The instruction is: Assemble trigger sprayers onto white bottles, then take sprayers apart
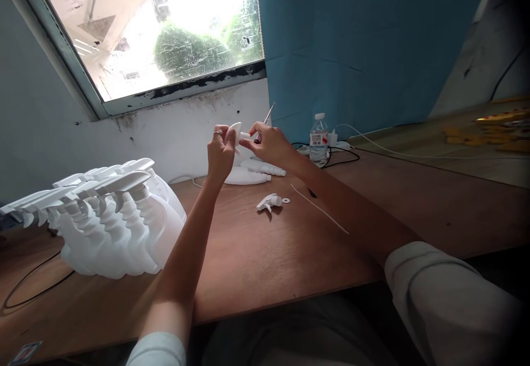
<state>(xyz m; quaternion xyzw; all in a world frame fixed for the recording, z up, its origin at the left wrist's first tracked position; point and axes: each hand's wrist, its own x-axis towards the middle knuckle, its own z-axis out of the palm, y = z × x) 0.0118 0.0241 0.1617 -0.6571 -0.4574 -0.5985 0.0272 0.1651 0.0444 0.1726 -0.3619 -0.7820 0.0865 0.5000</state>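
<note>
My left hand is closed around a white trigger spray head, held up above the table in front of the wall. My right hand pinches the narrow end of that spray head. A slim screwdriver-like tool is also in my right hand, its pointed metal tip sticking up past the fingers. Below, a second white trigger spray head lies on the table beside a small white ring washer. A thin white tube lies to its right.
White spray bottles with trigger heads stand packed together at the left. Two white bottles without heads lie behind my hands. A water bottle stands at the back, near black and white cables. The wooden table's front edge is close.
</note>
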